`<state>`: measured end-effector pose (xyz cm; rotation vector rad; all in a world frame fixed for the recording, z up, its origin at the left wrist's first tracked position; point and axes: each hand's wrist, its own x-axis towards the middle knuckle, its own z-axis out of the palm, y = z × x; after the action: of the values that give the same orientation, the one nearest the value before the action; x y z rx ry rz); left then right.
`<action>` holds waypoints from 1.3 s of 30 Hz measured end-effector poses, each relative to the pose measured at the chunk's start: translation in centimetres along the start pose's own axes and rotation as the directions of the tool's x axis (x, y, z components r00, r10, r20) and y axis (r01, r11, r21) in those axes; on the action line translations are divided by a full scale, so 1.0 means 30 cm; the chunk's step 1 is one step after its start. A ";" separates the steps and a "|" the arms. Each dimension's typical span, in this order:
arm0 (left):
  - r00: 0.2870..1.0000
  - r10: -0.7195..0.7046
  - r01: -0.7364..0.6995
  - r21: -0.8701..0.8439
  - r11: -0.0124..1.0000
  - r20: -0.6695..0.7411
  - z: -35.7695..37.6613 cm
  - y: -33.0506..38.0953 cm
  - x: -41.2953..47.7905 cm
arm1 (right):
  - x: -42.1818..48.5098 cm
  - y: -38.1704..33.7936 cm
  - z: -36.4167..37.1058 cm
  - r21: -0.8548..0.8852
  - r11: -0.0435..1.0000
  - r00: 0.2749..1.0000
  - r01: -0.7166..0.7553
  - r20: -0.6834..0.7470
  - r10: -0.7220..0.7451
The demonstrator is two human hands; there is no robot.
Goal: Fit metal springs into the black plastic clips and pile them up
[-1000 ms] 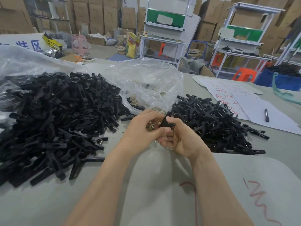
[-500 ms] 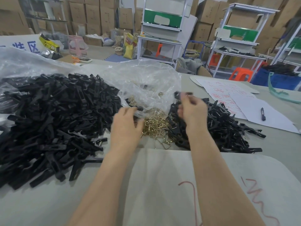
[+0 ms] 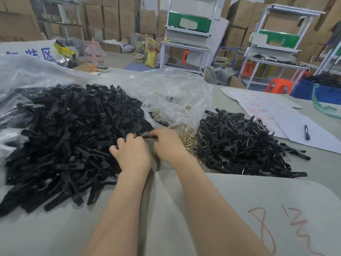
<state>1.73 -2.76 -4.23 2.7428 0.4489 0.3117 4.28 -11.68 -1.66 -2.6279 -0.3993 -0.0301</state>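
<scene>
1. The right hand (image 3: pixel 168 145) pinches one black clip (image 3: pixel 149 137) between thumb and fingers.
2. The left hand (image 3: pixel 132 154) has its fingers curled, with the tips at the same clip's left end. Blur hides whether it grips.
3. The heap of loose clips (image 3: pixel 64 135) spreads left of and beyond the left hand, touching it.
4. The brass springs (image 3: pixel 187 139) lie just right of the right hand.
5. The pile of fitted clips (image 3: pixel 249 145) sits further right, beyond the springs.

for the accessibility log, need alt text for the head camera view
A person's right hand pinches a black plastic clip, left hand alongside, at the edge of a large pile of unfitted clips. Brass springs and a smaller pile of spring-fitted clips lie to the right.
</scene>
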 end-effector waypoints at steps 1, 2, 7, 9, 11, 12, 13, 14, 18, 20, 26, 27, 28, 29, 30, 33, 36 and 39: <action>1.000 0.008 -0.008 0.004 1.000 -0.004 -0.003 0.000 0.001 | 0.019 -0.004 0.017 -0.048 0.999 0.999 0.000 0.035 0.002; 1.000 0.013 -0.013 0.008 1.000 -0.009 -0.005 -0.001 0.002 | 0.033 -0.006 0.030 -0.088 0.996 0.997 -0.017 0.068 0.023; 0.999 -0.033 0.033 0.010 0.999 0.013 -0.014 -0.007 0.004 | 0.058 -0.008 0.054 -0.188 0.975 0.988 -0.116 0.077 0.132; 0.999 -0.037 0.037 0.018 0.999 0.006 -0.010 -0.005 0.003 | 0.054 -0.003 0.062 -0.201 0.970 0.991 -0.134 -0.010 0.135; 0.999 -0.037 0.037 -0.004 0.999 -0.009 -0.009 -0.004 0.002 | 0.041 0.006 0.065 -0.156 0.980 0.989 -0.127 -0.092 0.114; 0.999 -0.032 0.032 -0.015 0.999 -0.017 -0.008 -0.003 0.002 | 0.033 0.011 0.058 -0.100 0.988 0.984 -0.120 -0.140 0.105; 1.000 -0.022 0.022 -0.017 1.000 -0.020 -0.005 -0.001 0.001 | 0.024 0.014 0.044 -0.028 0.993 0.976 -0.116 -0.189 0.108; 1.000 -0.005 0.005 -0.015 1.000 -0.021 0.000 0.002 0.000 | 0.016 0.018 0.025 0.052 0.993 0.964 -0.110 -0.239 0.120; 0.997 0.082 -0.083 -0.010 0.997 -0.012 0.016 0.015 -0.005 | -0.033 0.049 -0.080 0.353 0.935 0.884 -0.028 -0.427 0.188; 0.995 0.096 -0.096 -0.001 0.995 -0.018 0.021 0.018 -0.004 | -0.065 0.090 -0.131 0.524 0.851 0.858 -0.018 -0.429 0.283; 0.996 0.089 -0.089 0.017 0.996 -0.008 0.026 0.032 -0.006 | -0.151 0.215 -0.127 0.957 0.289 0.879 -0.036 -0.108 0.465; 0.996 0.085 -0.084 0.021 0.996 -0.011 0.025 0.033 -0.006 | -0.157 0.225 -0.106 0.968 0.251 0.882 -0.023 -0.098 0.460; 0.997 0.077 -0.077 0.022 0.997 -0.013 0.024 0.032 -0.006 | -0.162 0.229 -0.086 0.973 0.229 0.884 -0.003 -0.105 0.455; 0.997 0.070 -0.070 0.017 0.997 -0.014 0.023 0.031 -0.007 | -0.166 0.230 -0.069 0.976 0.218 0.884 0.020 -0.119 0.453; 0.997 0.070 -0.070 0.010 0.997 -0.015 0.022 0.029 -0.009 | -0.166 0.230 -0.055 0.977 0.211 0.881 0.041 -0.135 0.453; 0.995 0.088 -0.089 -0.018 0.996 -0.038 0.022 0.030 -0.010 | -0.163 0.236 -0.032 0.948 0.310 0.876 0.070 -0.208 0.436; 0.975 0.124 -0.160 -0.201 0.966 -0.183 0.012 0.038 -0.004 | -0.162 0.233 -0.023 0.882 0.468 0.864 0.053 -0.275 0.421; 0.969 0.191 -0.247 -0.647 0.722 -0.157 0.000 0.080 -0.023 | -0.156 0.223 -0.019 0.876 0.473 0.859 0.094 -0.312 0.407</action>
<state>1.74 -5.12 -3.45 2.0701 0.0011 0.5273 1.72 -18.87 -4.62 -1.5015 0.0560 -0.3340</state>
